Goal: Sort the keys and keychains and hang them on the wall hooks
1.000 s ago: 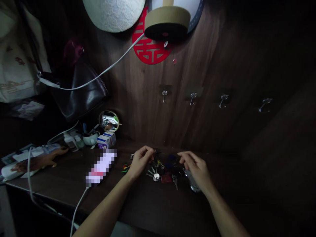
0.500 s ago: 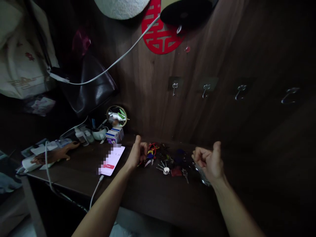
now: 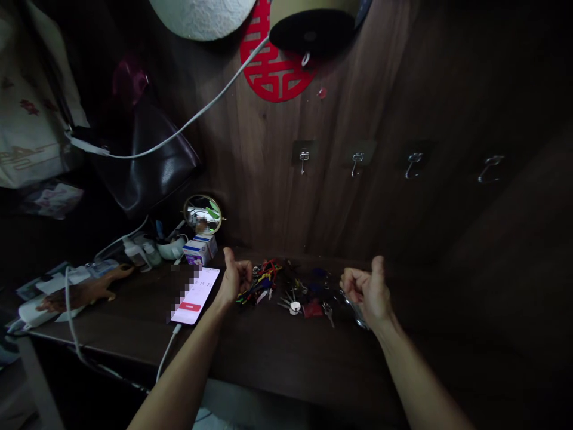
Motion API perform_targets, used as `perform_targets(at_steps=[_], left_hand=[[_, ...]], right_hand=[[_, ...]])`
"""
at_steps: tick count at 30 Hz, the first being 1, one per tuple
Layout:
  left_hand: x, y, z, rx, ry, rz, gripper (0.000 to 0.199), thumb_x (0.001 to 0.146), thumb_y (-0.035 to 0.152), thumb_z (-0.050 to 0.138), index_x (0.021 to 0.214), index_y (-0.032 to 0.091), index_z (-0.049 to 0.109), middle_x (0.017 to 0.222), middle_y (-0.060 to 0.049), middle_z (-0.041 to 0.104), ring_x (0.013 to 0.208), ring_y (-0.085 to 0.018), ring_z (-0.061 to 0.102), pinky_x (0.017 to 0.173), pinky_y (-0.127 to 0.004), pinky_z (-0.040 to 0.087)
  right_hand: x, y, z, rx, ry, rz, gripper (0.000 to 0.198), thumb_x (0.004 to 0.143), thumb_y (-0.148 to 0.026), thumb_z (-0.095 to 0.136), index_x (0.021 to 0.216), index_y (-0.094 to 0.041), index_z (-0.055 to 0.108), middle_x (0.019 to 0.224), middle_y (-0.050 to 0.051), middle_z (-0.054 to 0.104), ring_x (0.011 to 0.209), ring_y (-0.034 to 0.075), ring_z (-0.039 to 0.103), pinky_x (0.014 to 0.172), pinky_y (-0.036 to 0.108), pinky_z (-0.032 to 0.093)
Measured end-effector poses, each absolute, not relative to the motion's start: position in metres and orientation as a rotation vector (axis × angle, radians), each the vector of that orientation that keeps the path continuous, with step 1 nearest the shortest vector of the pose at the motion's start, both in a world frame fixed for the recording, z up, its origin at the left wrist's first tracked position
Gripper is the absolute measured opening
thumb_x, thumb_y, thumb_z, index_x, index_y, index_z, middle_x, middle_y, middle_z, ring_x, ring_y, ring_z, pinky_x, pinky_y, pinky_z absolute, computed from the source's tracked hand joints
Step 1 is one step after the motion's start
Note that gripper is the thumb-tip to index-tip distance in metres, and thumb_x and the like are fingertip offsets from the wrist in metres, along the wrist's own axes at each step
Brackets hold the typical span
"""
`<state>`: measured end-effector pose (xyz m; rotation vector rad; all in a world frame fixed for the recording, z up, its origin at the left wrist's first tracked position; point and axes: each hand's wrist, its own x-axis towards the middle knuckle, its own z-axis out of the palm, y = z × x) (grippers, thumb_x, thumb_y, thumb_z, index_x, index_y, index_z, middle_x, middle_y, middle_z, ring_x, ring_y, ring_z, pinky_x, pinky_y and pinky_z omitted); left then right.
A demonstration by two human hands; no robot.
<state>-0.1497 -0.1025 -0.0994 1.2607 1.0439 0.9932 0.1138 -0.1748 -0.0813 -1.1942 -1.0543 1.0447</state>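
In the head view, both hands were raised just above a dark wooden desk (image 3: pixel 286 358), with small things scattered between them. The left hand (image 3: pixel 233 283) had its thumb up and its fingers curled in, so its grip was narrow; it was just beside a tangle of red, yellow and green cords and keys (image 3: pixel 267 278). The right hand (image 3: pixel 369 292) made the same shape, thumb up and fingers folded, its grip narrow too. A shiny metal object (image 3: pixel 362 323) lay partly hidden under it; whether the two touched, I could not tell.

Between the hands, a fanned bunch of keys (image 3: pixel 294 307) lay near the middle, with a dark red fob (image 3: pixel 312 309) beside it and silver keys (image 3: pixel 328 312) just right of that. Blue pieces (image 3: pixel 319 272) lay farther back, too dim to make out.

Left of the left hand, a lit phone (image 3: pixel 201 292) lay on the desk, plugged into a white cable (image 3: pixel 168 352). Small boxes (image 3: pixel 199 249) were behind it, near a round mirror (image 3: pixel 203 214). Metal hooks (image 3: pixel 304 162) lined the wall (image 3: pixel 264 191) above
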Motion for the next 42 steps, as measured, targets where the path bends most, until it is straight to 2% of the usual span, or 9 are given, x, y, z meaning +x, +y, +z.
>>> perform_targets(at_steps=[4,7,9,11,14,20,24,35,42], left_hand=[[-0.143,-0.099,-0.105,1.308,1.121,1.063,0.076,0.075,0.073,0.005,0.049,0.018,0.049,0.037,0.0,0.046,0.032,-0.009,0.037,0.037,-0.02,0.022],[-0.134,-0.094,-0.109,1.527,1.236,1.167,0.05,0.08,0.058,0.038,0.072,0.015,0.062,0.064,-0.003,0.064,0.054,-0.014,0.056,0.049,-0.021,0.038],[-0.127,-0.092,-0.112,1.689,1.302,1.214,0.032,0.079,0.043,0.05,0.089,0.017,0.064,0.083,-0.004,0.068,0.074,-0.017,0.062,0.063,-0.024,0.045],[-0.12,-0.091,-0.116,1.798,1.344,1.222,0.025,0.08,0.031,0.051,0.097,0.018,0.063,0.093,-0.004,0.068,0.086,-0.018,0.062,0.075,-0.027,0.046],[-0.105,-0.094,-0.124,1.934,1.311,1.215,0.023,0.083,0.022,0.046,0.098,0.02,0.063,0.097,-0.004,0.068,0.09,-0.017,0.062,0.082,-0.029,0.047],[-0.076,-0.108,-0.142,2.299,1.06,1.117,0.029,0.084,0.012,0.042,0.103,0.021,0.062,0.102,-0.004,0.066,0.099,-0.017,0.058,0.091,-0.033,0.044],[-0.07,-0.112,-0.152,2.463,0.978,1.009,0.037,0.082,0.005,0.042,0.11,0.022,0.06,0.11,-0.004,0.062,0.104,-0.018,0.055,0.093,-0.035,0.042],[-0.07,-0.117,-0.149,2.548,1.067,0.922,0.017,0.088,0.024,0.046,0.097,0.022,0.06,0.1,-0.004,0.061,0.096,-0.019,0.053,0.087,-0.034,0.041],[-0.071,-0.127,-0.142,2.452,1.04,0.954,0.018,0.09,0.028,0.041,0.097,0.021,0.057,0.095,-0.003,0.063,0.094,-0.018,0.054,0.088,-0.034,0.039]], right_hand=[[0.114,-0.17,-0.088,-1.255,-1.09,0.961,0.074,0.075,-0.076,0.015,0.043,-0.019,0.049,0.032,-0.001,0.039,0.031,0.008,0.03,0.035,0.022,0.02],[0.111,-0.164,-0.102,-1.326,-1.187,0.776,0.055,0.078,-0.065,0.038,0.06,-0.018,0.06,0.042,0.0,0.05,0.035,0.009,0.038,0.037,0.021,0.027],[0.108,-0.161,-0.115,-1.358,-1.311,0.617,0.037,0.078,-0.053,0.05,0.077,-0.018,0.063,0.056,0.001,0.058,0.047,0.013,0.051,0.044,0.023,0.037],[0.107,-0.159,-0.128,-1.374,-1.424,0.476,0.027,0.081,-0.042,0.05,0.089,-0.02,0.063,0.073,0.004,0.065,0.066,0.017,0.061,0.058,0.026,0.046],[0.107,-0.157,-0.143,-1.384,-1.564,0.268,0.023,0.085,-0.03,0.044,0.097,-0.022,0.061,0.092,0.006,0.065,0.081,0.019,0.062,0.069,0.03,0.049],[0.105,-0.158,-0.153,-1.393,-1.822,0.086,0.031,0.086,-0.016,0.038,0.108,-0.025,0.058,0.097,0.005,0.065,0.093,0.02,0.059,0.082,0.035,0.046],[0.102,-0.161,-0.154,-1.458,-1.966,0.014,0.036,0.084,-0.014,0.042,0.116,-0.027,0.054,0.105,0.004,0.064,0.099,0.021,0.056,0.087,0.039,0.043],[0.099,-0.164,-0.15,-1.498,-2.022,-0.004,0.015,0.081,-0.019,0.054,0.095,-0.023,0.061,0.095,0.005,0.062,0.091,0.022,0.054,0.079,0.037,0.042],[0.096,-0.164,-0.152,-1.415,-1.952,0.041,0.009,0.082,-0.016,0.052,0.085,-0.023,0.057,0.089,0.003,0.063,0.088,0.021,0.056,0.077,0.035,0.042]])
